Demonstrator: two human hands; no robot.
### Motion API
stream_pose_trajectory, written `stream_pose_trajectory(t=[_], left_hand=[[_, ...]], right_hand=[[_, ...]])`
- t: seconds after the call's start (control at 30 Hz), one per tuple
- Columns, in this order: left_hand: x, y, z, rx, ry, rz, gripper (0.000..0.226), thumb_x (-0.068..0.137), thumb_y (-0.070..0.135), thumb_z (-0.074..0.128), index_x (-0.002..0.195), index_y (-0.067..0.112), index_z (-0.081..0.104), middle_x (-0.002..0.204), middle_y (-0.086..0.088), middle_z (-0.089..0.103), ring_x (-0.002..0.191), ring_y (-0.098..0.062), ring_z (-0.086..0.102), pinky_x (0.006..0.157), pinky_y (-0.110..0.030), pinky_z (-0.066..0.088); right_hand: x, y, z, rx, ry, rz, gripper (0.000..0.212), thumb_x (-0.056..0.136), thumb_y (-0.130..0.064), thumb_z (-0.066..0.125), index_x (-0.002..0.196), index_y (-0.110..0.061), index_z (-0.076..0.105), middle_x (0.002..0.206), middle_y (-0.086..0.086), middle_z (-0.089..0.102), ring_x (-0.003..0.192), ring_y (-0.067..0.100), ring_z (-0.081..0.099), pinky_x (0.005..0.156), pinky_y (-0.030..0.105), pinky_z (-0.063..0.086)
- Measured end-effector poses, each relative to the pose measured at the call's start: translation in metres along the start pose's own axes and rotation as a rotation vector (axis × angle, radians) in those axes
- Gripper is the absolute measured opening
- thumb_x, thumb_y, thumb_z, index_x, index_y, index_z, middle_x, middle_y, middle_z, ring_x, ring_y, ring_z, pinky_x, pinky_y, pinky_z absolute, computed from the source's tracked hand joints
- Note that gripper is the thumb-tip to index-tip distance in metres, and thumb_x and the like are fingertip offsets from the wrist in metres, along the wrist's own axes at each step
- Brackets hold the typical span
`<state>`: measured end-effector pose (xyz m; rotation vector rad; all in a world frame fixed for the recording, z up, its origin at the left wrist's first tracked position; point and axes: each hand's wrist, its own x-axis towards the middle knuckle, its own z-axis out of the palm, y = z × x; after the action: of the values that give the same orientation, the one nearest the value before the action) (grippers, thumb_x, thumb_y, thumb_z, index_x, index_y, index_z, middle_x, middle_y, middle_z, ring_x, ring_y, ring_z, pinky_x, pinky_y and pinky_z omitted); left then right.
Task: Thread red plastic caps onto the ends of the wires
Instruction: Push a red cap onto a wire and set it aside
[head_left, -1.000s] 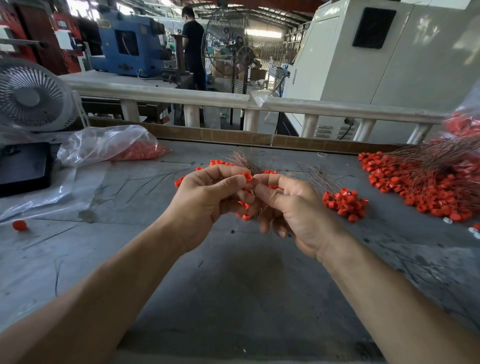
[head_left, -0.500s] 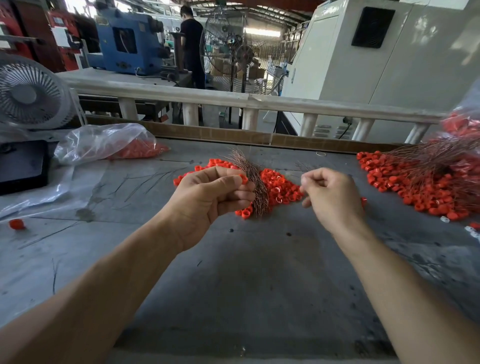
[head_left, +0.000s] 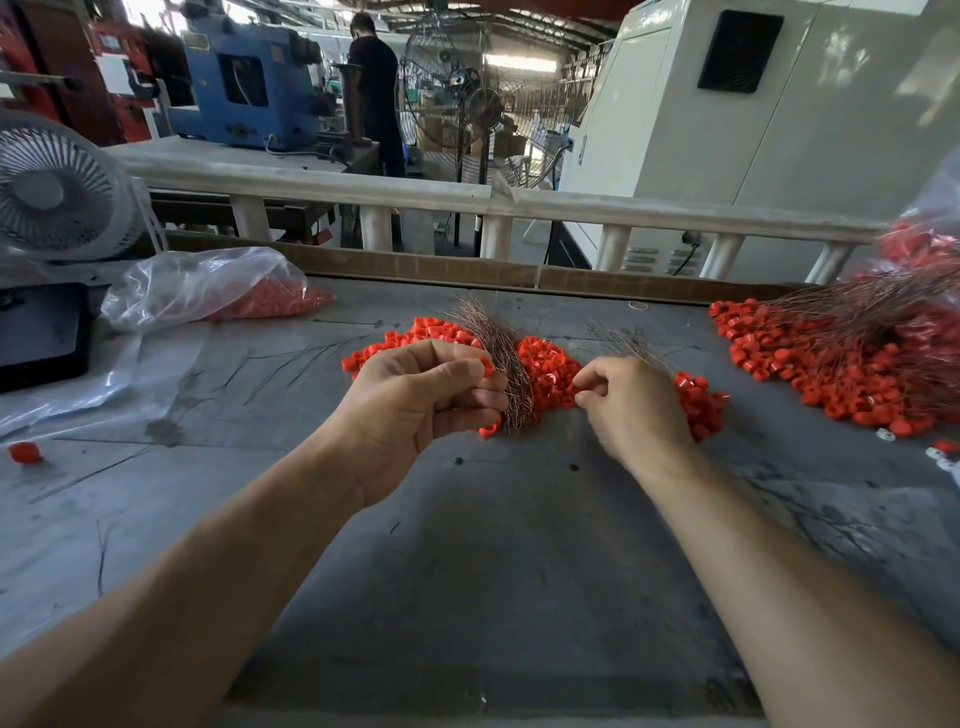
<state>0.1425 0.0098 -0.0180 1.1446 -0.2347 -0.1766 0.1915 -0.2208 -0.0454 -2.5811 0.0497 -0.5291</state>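
Observation:
My left hand (head_left: 421, 400) grips a bundle of thin copper-coloured wires (head_left: 498, 358) that fans out above and below the fist, with a red cap (head_left: 487, 367) showing at the fingertips. A heap of loose red plastic caps (head_left: 545, 364) lies on the grey table (head_left: 467, 571) just behind both hands. My right hand (head_left: 631, 408) reaches into that heap, thumb and forefinger pinching at a cap at its edge. A second small spray of wires (head_left: 618, 338) lies behind my right hand.
At the right lies a big pile of capped wires (head_left: 852, 353) and a bag of caps (head_left: 919, 244). A clear bag with red caps (head_left: 208, 286) sits at the left beside a white fan (head_left: 57, 192) and a black tray (head_left: 36, 338). One stray cap (head_left: 23, 452) lies far left.
My hands were together at the wire bundle; my right hand pulled away to the right and now dips into the cap heap. The left hand has kept its hold on the wires.

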Motion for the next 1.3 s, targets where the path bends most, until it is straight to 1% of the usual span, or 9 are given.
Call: stream_pose_trajectory(t=[0.23, 0.33, 0.43, 0.57, 0.73, 0.9, 1.0, 1.13, 1.3], left_hand=[[0.0, -0.001, -0.001, 0.007, 0.002, 0.006, 0.023, 0.085, 0.007, 0.068, 0.106, -0.002, 0.064, 0.095, -0.021, 0.072, 0.08, -0.025, 0.072, 0.072, -0.031, 0.061], [0.0, -0.002, 0.0, 0.015, 0.001, 0.013, 0.025, 0.085, 0.007, 0.068, 0.107, -0.003, 0.063, 0.095, -0.022, 0.071, 0.08, -0.025, 0.072, 0.073, -0.032, 0.062], [0.001, -0.002, 0.002, 0.028, 0.008, 0.027, 0.027, 0.082, 0.009, 0.07, 0.106, -0.002, 0.064, 0.094, -0.022, 0.071, 0.078, -0.024, 0.072, 0.073, -0.032, 0.062], [0.0, -0.003, 0.003, 0.031, -0.005, 0.056, 0.029, 0.082, 0.01, 0.069, 0.108, -0.003, 0.063, 0.09, -0.018, 0.072, 0.077, -0.024, 0.072, 0.072, -0.031, 0.061], [0.0, -0.002, 0.003, 0.034, -0.003, 0.091, 0.028, 0.082, 0.01, 0.069, 0.107, -0.003, 0.063, 0.088, -0.019, 0.071, 0.078, -0.023, 0.072, 0.072, -0.032, 0.061], [-0.001, -0.002, 0.004, 0.072, -0.018, 0.115, 0.025, 0.082, 0.011, 0.07, 0.103, -0.001, 0.064, 0.088, -0.018, 0.072, 0.079, -0.022, 0.074, 0.072, -0.032, 0.061], [-0.002, -0.002, 0.005, 0.094, -0.005, 0.132, 0.026, 0.081, 0.013, 0.07, 0.103, 0.0, 0.065, 0.085, -0.018, 0.072, 0.079, -0.023, 0.073, 0.073, -0.032, 0.061], [-0.003, -0.002, 0.007, 0.148, 0.003, 0.169, 0.029, 0.079, 0.014, 0.071, 0.104, -0.002, 0.065, 0.083, -0.016, 0.073, 0.081, -0.024, 0.073, 0.076, -0.034, 0.062], [-0.005, -0.002, 0.01, 0.235, 0.015, 0.227, 0.022, 0.084, 0.01, 0.068, 0.102, -0.002, 0.066, 0.087, -0.017, 0.074, 0.082, -0.025, 0.073, 0.078, -0.035, 0.062]], right_hand=[[-0.003, -0.004, -0.004, 0.022, 0.094, -0.049, 0.012, 0.096, -0.022, 0.067, 0.087, -0.019, 0.075, 0.093, 0.001, 0.071, 0.088, 0.022, 0.066, 0.075, 0.034, 0.05], [-0.008, -0.017, -0.015, 0.44, 0.064, -0.006, 0.013, 0.098, -0.02, 0.067, 0.086, -0.019, 0.072, 0.077, -0.003, 0.074, 0.067, 0.014, 0.071, 0.061, 0.028, 0.05], [-0.02, -0.035, -0.024, 0.873, -0.061, -0.004, 0.011, 0.097, -0.01, 0.068, 0.088, -0.015, 0.072, 0.081, 0.003, 0.077, 0.061, 0.014, 0.07, 0.042, 0.025, 0.045], [-0.03, -0.05, -0.027, 1.142, -0.243, -0.021, 0.008, 0.092, -0.005, 0.07, 0.096, -0.01, 0.075, 0.084, 0.01, 0.076, 0.063, 0.014, 0.065, 0.044, 0.024, 0.047], [-0.033, -0.053, -0.026, 1.041, -0.215, -0.087, 0.013, 0.091, -0.004, 0.072, 0.095, -0.016, 0.076, 0.074, 0.011, 0.072, 0.064, 0.016, 0.066, 0.049, 0.024, 0.05], [-0.036, -0.053, -0.026, 0.949, -0.163, -0.132, 0.004, 0.092, -0.011, 0.075, 0.095, -0.015, 0.075, 0.085, 0.01, 0.078, 0.081, 0.027, 0.078, 0.056, 0.032, 0.056], [-0.038, -0.056, -0.028, 0.855, -0.069, -0.206, 0.01, 0.09, -0.012, 0.078, 0.089, -0.022, 0.075, 0.077, -0.002, 0.077, 0.071, 0.013, 0.075, 0.059, 0.026, 0.058], [-0.041, -0.058, -0.03, 0.754, -0.016, -0.305, 0.013, 0.088, -0.017, 0.08, 0.089, -0.03, 0.076, 0.078, -0.011, 0.075, 0.073, 0.009, 0.073, 0.067, 0.027, 0.06], [-0.043, -0.06, -0.031, 0.695, -0.001, -0.361, 0.011, 0.088, -0.014, 0.08, 0.094, -0.022, 0.079, 0.082, -0.011, 0.076, 0.078, 0.006, 0.073, 0.069, 0.019, 0.058]])
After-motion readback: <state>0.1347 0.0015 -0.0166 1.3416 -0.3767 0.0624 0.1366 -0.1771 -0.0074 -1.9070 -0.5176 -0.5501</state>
